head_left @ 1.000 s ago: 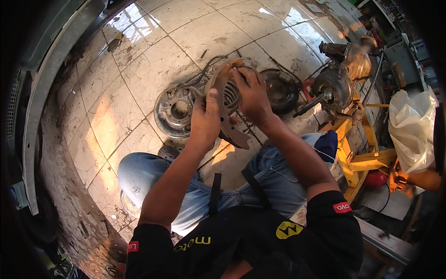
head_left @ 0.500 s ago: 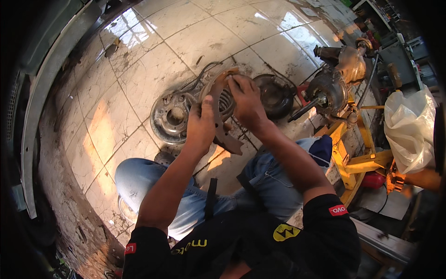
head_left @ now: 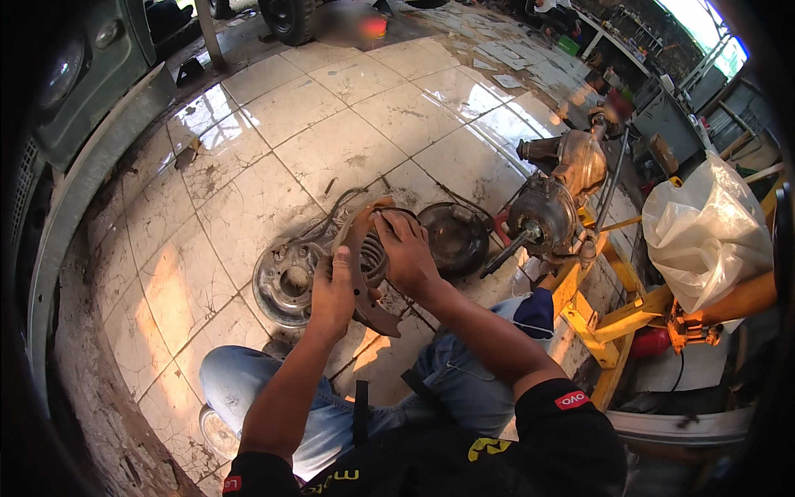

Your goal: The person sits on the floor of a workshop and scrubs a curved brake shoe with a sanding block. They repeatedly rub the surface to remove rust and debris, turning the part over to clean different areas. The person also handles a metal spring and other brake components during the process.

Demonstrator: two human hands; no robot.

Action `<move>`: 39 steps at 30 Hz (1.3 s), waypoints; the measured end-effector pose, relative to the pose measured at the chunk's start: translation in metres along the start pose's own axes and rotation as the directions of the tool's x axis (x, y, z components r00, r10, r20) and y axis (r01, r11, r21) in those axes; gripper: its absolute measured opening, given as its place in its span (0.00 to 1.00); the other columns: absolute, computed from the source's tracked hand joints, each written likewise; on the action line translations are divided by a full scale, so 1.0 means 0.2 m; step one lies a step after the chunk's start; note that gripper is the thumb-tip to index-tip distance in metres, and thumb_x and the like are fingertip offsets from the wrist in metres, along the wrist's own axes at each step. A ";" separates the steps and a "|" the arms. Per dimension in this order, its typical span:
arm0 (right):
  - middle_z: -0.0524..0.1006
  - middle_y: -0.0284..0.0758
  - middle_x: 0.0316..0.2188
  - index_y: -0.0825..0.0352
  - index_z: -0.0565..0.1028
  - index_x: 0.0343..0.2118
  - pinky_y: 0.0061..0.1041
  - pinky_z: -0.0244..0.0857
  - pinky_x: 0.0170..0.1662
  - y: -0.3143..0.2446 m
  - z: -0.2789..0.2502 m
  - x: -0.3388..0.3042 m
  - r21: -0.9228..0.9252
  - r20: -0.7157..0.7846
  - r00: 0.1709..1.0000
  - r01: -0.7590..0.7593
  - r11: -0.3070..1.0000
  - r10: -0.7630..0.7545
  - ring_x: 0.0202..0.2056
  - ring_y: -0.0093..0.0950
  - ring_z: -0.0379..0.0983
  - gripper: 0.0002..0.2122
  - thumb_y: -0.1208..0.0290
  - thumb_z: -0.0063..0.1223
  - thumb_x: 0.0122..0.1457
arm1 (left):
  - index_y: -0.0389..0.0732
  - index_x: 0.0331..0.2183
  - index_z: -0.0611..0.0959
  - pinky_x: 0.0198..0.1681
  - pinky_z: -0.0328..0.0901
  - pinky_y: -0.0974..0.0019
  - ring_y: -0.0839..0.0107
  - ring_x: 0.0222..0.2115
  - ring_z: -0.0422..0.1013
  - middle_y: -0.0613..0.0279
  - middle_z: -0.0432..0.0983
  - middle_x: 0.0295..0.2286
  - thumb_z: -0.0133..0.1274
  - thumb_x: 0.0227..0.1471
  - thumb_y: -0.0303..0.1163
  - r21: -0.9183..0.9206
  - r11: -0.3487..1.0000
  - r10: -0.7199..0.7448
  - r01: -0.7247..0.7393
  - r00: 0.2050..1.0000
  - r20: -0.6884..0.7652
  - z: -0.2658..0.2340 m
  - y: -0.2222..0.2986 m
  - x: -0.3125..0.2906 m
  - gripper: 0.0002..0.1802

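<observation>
Both my hands hold a curved, rust-brown brake shoe [head_left: 379, 318] above the tiled floor, tilted with its arc running from top to bottom. My left hand [head_left: 333, 291] is closed on its left edge, the thumb pointing up. Over the upper end curl the fingers of my right hand [head_left: 404, 248]. Behind the shoe, a coil spring [head_left: 372, 258] shows partly through its curve. A round metal hub plate [head_left: 280, 300] with a centre hole lies left of my left hand. Beyond my right hand sits a dark round drum-like part [head_left: 455, 240].
At the right, an axle housing [head_left: 577, 166] rests by a yellow metal stand [head_left: 617, 327]. A whitish plastic bag [head_left: 704, 236] hangs beside it. A vehicle's curved bumper [head_left: 62, 224] borders the left. A wheel [head_left: 287, 18] and a blurred shape stand at the back.
My view has tilted upward, bringing the wheel and the far workshop into sight. Both hands keep their hold on the brake shoe, with little visible change in its pose.
</observation>
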State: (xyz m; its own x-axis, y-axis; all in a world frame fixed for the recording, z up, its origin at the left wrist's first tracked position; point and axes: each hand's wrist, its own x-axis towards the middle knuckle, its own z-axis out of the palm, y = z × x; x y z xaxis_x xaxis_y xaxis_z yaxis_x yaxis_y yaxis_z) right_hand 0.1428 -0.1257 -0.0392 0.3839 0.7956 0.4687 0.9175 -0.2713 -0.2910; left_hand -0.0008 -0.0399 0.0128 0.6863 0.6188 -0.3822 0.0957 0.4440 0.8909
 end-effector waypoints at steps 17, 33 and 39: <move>0.63 0.42 0.56 0.69 0.65 0.58 0.42 0.53 0.58 0.04 -0.06 0.05 -0.026 0.038 0.993 -0.110 0.994 0.111 0.59 0.42 0.57 0.29 0.81 0.48 0.48 | 0.30 0.48 0.66 0.23 0.71 0.62 0.63 0.22 0.75 0.55 0.71 0.27 0.43 0.60 0.57 0.032 0.999 -0.018 0.017 1.000 0.005 -0.04 0.00 -0.01 0.36; 0.65 0.42 0.55 0.70 0.66 0.56 0.41 0.54 0.58 0.00 0.00 0.00 0.005 -0.043 0.999 0.033 0.999 -0.033 0.59 0.42 0.58 0.23 0.77 0.43 0.54 | 0.32 0.39 0.71 0.24 0.71 0.61 0.63 0.21 0.75 0.56 0.71 0.25 0.43 0.58 0.61 0.019 1.000 -0.001 0.001 1.000 -0.015 0.00 0.00 -0.01 0.35; 0.64 0.42 0.56 0.71 0.67 0.56 0.41 0.53 0.58 0.01 0.01 0.00 0.011 -0.040 0.998 0.044 0.999 -0.044 0.59 0.41 0.58 0.23 0.79 0.43 0.54 | 0.33 0.39 0.72 0.24 0.71 0.61 0.63 0.21 0.75 0.57 0.71 0.25 0.43 0.59 0.60 0.033 0.999 -0.006 0.006 1.000 0.001 -0.01 -0.02 -0.01 0.33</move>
State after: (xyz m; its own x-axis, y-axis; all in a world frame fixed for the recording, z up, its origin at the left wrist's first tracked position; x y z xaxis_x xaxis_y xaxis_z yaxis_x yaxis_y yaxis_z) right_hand 0.1446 -0.1260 -0.0421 0.3470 0.7844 0.5141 0.9324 -0.2296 -0.2789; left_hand -0.0032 -0.0413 0.0092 0.6867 0.6150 -0.3875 0.1235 0.4266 0.8959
